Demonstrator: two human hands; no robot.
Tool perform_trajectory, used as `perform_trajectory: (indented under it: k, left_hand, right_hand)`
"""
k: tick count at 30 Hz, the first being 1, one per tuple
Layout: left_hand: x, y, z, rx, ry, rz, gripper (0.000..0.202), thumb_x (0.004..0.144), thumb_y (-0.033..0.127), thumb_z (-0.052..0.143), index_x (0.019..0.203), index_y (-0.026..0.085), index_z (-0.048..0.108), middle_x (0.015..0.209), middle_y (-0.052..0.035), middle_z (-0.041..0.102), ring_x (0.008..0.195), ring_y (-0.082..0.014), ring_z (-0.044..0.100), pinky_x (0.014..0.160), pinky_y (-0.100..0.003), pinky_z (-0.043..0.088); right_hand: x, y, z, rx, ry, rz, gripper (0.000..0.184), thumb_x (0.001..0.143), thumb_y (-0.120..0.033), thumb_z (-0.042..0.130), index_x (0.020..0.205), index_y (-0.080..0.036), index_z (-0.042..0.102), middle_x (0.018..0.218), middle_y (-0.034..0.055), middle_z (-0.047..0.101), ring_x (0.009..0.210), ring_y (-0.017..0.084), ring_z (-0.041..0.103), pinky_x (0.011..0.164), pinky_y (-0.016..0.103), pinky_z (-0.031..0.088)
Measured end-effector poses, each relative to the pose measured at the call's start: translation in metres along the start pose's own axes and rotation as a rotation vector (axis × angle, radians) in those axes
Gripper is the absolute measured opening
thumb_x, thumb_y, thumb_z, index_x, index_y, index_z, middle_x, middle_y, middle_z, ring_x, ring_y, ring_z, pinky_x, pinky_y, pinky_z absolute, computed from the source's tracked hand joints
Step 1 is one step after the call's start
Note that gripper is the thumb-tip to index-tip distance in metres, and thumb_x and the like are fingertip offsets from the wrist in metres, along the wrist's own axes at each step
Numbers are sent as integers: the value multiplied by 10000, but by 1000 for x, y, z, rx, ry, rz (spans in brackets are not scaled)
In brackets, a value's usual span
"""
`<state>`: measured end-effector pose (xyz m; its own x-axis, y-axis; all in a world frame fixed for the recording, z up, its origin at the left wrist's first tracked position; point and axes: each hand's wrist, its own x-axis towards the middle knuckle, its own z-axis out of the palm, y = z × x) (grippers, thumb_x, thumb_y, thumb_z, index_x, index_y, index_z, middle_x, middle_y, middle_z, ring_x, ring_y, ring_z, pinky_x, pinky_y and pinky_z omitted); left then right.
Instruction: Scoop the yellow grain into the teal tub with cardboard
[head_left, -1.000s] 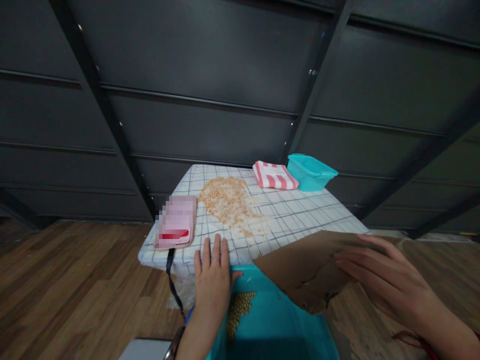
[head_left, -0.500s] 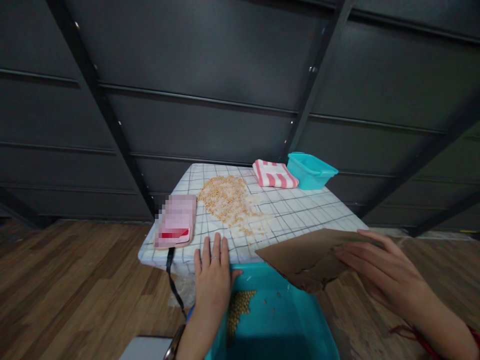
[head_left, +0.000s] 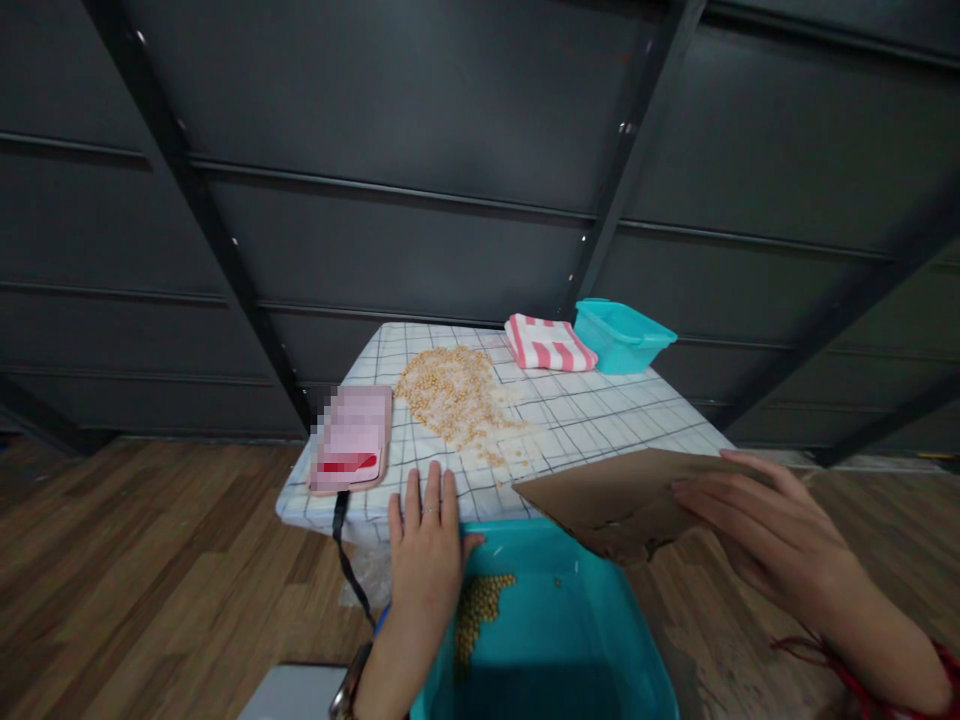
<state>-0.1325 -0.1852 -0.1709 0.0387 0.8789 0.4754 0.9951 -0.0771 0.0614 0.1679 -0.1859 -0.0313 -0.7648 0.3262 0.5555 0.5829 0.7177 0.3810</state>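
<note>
My left hand [head_left: 427, 550] lies with its fingers stretched out on the front edge of the cloth-covered table. Its thumb rests over the rim of a large teal bin [head_left: 600, 620]. Inside that bin, a cluster of yellowish soybeans [head_left: 480, 610] has gathered along the left side. At the right, my right hand [head_left: 772, 520] grips a flat piece of brown cardboard [head_left: 607, 490], thumb on the far edge and fingers across its face. The cardboard hangs over the bin's back right corner. Beyond it, soybeans mixed with white grains [head_left: 454, 390] are spread on the table.
A pink phone or case [head_left: 356, 430], partly pixelated, lies at the table's left with a black strap [head_left: 341, 550] hanging down. A folded pink-striped towel [head_left: 551, 345] and a small turquoise basket [head_left: 622, 335] stand at the back right. Dark panels [head_left: 420, 250] rise behind the table.
A few loose soybeans on the bin's floor have shifted, and fewer lie apart from the cluster. My hands and the cardboard have hardly moved; the view has tilted slightly.
</note>
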Motion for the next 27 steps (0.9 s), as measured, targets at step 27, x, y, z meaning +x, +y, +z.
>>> perform_trajectory:
  k: [27]
  left_hand:
    - [6,10,-21,-10,-146,-58,599,808,390,564,1328,113,456,1407,-181,456,1304,-361,391,1028,-549,355]
  right_hand:
    - [-1,-1,8,3,-15,34,353,822,-3,374,1036,-224,547,826,6,682,754,157,637,885,413,449]
